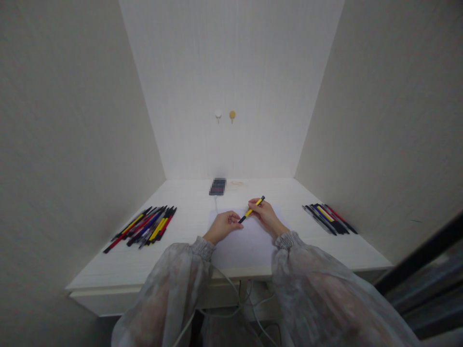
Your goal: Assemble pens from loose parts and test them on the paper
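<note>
Above a white sheet of paper (242, 248), a yellow and black pen (249, 212) is held slantwise between both hands. My left hand (224, 226) pinches its lower black end with closed fingertips. Round the yellow barrel, nearer the upper end, the fingers of my right hand (264, 214) are closed. The pen's black upper tip points away to the right. Both wrists come out of loose, see-through grey sleeves with gathered cuffs.
On the left of the white desk (191, 193) lies a heap of pens (148, 226) in several colours. A smaller row of pens (329, 219) lies at the right. A blurred dark device (217, 186) with a cable is at the back. White cables (231, 284) hang at the front edge.
</note>
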`<move>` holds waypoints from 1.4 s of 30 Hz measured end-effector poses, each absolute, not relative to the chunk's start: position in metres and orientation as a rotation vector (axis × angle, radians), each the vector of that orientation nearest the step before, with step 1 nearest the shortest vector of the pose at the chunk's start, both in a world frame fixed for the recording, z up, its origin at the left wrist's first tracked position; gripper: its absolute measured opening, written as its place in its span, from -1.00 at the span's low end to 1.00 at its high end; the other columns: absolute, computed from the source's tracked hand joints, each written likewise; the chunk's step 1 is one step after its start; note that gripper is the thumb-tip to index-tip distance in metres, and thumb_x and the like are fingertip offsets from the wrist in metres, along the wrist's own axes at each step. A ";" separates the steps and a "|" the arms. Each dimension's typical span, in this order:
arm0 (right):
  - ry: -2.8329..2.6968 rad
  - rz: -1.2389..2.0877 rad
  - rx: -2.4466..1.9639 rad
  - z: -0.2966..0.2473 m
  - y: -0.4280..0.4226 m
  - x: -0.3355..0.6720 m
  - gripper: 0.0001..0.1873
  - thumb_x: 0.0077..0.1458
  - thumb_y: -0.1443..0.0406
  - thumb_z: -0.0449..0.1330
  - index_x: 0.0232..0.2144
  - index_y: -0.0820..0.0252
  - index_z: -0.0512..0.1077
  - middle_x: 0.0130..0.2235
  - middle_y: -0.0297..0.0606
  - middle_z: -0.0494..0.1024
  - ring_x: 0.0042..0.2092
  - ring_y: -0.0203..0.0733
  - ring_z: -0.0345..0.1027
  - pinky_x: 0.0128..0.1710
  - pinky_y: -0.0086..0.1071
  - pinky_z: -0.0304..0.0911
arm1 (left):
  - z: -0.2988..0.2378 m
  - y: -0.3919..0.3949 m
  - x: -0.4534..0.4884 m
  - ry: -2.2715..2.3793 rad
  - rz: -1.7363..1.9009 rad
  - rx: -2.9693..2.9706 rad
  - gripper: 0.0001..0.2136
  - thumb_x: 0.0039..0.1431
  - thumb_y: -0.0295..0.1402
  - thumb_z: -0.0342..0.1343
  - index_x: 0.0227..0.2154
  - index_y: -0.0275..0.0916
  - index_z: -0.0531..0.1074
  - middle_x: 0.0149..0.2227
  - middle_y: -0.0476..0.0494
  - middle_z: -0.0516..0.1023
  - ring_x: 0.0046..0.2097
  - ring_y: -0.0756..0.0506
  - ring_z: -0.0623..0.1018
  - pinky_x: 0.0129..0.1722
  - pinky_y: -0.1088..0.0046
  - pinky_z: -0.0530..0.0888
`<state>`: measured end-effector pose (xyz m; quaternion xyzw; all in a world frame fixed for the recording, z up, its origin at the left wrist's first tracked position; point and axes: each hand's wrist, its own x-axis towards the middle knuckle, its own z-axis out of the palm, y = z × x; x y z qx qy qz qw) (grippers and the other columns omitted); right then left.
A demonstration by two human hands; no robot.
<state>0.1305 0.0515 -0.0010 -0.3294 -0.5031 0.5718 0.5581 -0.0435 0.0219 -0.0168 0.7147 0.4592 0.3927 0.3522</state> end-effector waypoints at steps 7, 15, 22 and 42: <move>-1.217 1.326 -0.931 -0.005 0.055 0.131 -0.71 -0.29 0.18 0.28 -0.54 0.23 0.31 -0.67 -0.43 0.31 -0.65 -0.39 0.16 -0.70 -0.49 0.13 | -0.015 0.019 -0.043 1.091 1.046 1.785 -0.70 -0.12 -0.33 0.12 -0.26 -0.29 0.30 -0.57 0.01 0.44 -0.51 0.03 0.40 -0.48 0.54 0.26; -1.156 1.379 -0.842 -0.002 0.054 0.135 -0.63 -0.34 0.29 0.31 -0.41 0.21 0.28 -0.57 -0.36 0.42 -0.59 -0.32 0.27 -0.59 -0.41 0.22 | -0.021 0.024 -0.045 1.102 1.057 1.814 -0.78 -0.02 -0.30 0.00 -0.29 -0.25 0.21 -0.57 0.01 0.49 -0.53 0.03 0.39 -0.48 0.56 0.24; -1.123 1.391 -0.742 0.003 0.050 0.136 -0.51 -0.35 0.37 0.28 -0.29 0.18 0.20 -0.52 -0.37 0.46 -0.42 -0.27 0.36 -0.43 -0.41 0.24 | -0.022 0.024 -0.043 1.106 0.999 1.808 -0.77 0.01 -0.27 -0.05 -0.27 -0.27 0.21 -0.55 0.00 0.48 -0.54 0.04 0.34 -0.49 0.55 0.21; -1.108 1.429 -0.574 0.001 0.050 0.135 -0.33 -0.41 0.46 0.29 -0.19 0.04 0.13 -0.40 -0.44 0.46 -0.37 -0.23 0.41 -0.33 -0.33 0.28 | -0.019 0.027 -0.045 1.223 0.916 1.991 -0.67 0.01 -0.17 -0.06 -0.51 -0.33 0.47 -0.59 -0.03 0.44 -0.52 0.04 0.33 -0.49 0.54 0.22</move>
